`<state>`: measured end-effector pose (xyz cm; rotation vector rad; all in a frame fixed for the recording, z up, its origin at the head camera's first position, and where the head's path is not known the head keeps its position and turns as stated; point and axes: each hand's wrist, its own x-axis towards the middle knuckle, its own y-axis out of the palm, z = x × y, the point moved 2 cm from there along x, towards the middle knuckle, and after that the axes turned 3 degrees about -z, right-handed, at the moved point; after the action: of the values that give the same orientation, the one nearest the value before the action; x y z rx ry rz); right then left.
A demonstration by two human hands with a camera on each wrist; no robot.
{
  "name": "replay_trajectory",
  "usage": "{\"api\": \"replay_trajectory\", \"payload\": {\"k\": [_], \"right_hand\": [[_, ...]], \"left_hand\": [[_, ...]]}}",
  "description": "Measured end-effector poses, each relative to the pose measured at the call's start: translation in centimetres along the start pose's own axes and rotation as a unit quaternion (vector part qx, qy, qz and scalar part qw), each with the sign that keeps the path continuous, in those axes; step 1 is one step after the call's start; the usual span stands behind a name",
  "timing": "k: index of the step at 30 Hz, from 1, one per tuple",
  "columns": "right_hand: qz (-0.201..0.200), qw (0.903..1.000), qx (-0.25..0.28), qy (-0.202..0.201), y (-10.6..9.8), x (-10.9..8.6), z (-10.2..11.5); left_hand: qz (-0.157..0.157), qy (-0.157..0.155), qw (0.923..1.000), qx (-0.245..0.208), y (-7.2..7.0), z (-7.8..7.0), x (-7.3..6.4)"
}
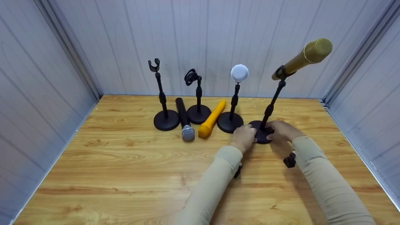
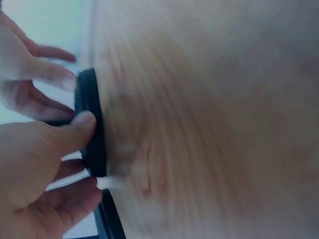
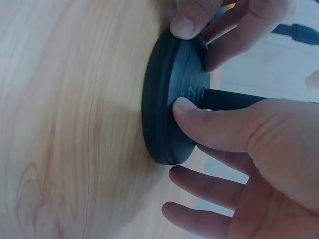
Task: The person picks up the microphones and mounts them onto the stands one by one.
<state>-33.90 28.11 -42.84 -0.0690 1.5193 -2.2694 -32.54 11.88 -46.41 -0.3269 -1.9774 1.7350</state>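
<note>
A gold microphone [image 1: 295, 64] sits tilted in the clip of the rightmost black microphone stand [image 1: 271, 107]. From the left, my left hand [image 1: 245, 137] grips the edge of that stand's round base, thumb on its face in the left wrist view. Across from it, my right hand [image 1: 282, 131] holds the base's other side. The right wrist view shows the right thumb pressed on top of the base [image 3: 167, 99], beside the pole, with two fingers stretched out past the rim. Whether the base is slightly off the table cannot be told.
Left of my hands stands a microphone stand [image 1: 230, 125] with a white-headed microphone [image 1: 239, 73]. A yellow microphone [image 1: 212, 119] and a black microphone [image 1: 182, 114] lie near two empty stands, one middle [image 1: 199, 93], one left [image 1: 161, 97]. Panel walls enclose the wooden table [image 1: 125, 175].
</note>
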Motion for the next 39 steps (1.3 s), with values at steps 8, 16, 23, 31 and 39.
{"api": "replay_trajectory", "payload": {"k": [8, 16, 23, 31, 39], "right_hand": [[-0.012, 0.9999, 0.001, 0.002, -0.1, 0.7, -0.4], [-0.014, 0.9998, 0.009, 0.013, -0.2, 1.0, -0.6], [-0.024, 0.9996, 0.011, -0.010, -0.4, 0.9, -0.8], [-0.030, 0.9993, 0.013, -0.019, -0.5, 0.9, -0.9], [-0.020, 0.9995, 0.025, -0.008, -0.4, 0.5, -1.6]], "left_hand": [[0.011, -0.020, 0.9978, 0.063, 0.4, -0.1, 1.4], [-0.005, -0.035, 0.9960, 0.082, 0.7, -0.6, 1.6], [-0.012, -0.031, 0.9959, 0.084, 0.6, -0.5, 1.6], [-0.011, -0.030, 0.9960, 0.083, 0.8, -0.3, 1.7], [-0.008, -0.037, 0.9968, 0.071, 1.0, -0.7, 1.9]]}}
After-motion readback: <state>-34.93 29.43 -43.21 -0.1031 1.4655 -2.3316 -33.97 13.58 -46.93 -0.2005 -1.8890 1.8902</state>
